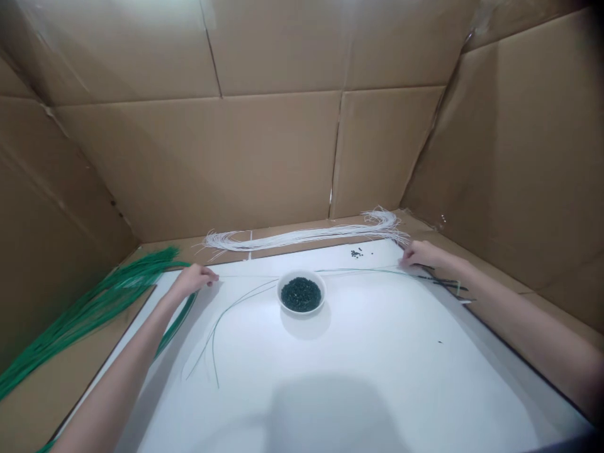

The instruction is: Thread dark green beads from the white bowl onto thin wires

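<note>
My left hand rests on the white sheet at the far left, fingers pinched on one end of a thin pale cord. My right hand is at the far right, fingers closed on the other end of a thin cord that runs across behind a small white bowl. The bowl holds several dark green beads. More thin cords curve down to the left of the bowl.
A bundle of white cords lies along the back edge. A bundle of green cords fans out at the left on the cardboard. A few loose dark beads lie near the back. Cardboard walls enclose the area.
</note>
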Motion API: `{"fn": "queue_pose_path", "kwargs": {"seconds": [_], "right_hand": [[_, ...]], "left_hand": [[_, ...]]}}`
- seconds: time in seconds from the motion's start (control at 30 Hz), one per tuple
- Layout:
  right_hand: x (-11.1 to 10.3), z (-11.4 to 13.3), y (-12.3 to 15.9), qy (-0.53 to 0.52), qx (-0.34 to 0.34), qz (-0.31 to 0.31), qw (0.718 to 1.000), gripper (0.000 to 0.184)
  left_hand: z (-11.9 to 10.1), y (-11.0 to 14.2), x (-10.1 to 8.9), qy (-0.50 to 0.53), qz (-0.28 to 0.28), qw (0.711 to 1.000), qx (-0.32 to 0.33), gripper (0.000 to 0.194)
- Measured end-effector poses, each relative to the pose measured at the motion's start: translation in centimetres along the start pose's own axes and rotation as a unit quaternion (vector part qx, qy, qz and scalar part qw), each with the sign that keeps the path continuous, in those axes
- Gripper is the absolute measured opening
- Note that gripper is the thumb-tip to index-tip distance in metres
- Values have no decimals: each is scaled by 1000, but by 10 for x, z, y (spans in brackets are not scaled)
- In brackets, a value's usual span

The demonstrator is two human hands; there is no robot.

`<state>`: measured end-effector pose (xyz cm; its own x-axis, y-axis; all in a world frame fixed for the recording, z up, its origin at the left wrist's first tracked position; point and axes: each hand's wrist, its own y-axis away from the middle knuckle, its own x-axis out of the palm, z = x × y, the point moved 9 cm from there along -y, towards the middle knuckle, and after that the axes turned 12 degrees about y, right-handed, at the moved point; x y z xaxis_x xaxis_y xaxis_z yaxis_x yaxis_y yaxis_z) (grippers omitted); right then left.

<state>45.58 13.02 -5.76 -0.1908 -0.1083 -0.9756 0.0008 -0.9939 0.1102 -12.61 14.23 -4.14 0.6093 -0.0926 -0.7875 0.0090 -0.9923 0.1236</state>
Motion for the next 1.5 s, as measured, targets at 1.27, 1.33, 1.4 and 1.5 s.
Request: {"fn": "queue_pose_path", "kwargs": {"seconds": [1.27, 1.33, 1.4, 1.5], "right_hand": [[4, 84, -47, 175, -90, 21, 980, 16], [18, 124, -67, 192, -110, 12, 975, 25], [32, 160, -85, 216, -122, -4, 969, 28], [47, 199, -106, 263, -131, -30, 955, 30]], "left_hand": [[-70, 13, 40, -65, 201, 975, 67, 46], [-82, 1, 53, -54, 192, 976, 93, 42], [-94, -13, 68, -38, 164, 978, 123, 42], [-113, -34, 87, -14, 110, 979, 169, 43]]}}
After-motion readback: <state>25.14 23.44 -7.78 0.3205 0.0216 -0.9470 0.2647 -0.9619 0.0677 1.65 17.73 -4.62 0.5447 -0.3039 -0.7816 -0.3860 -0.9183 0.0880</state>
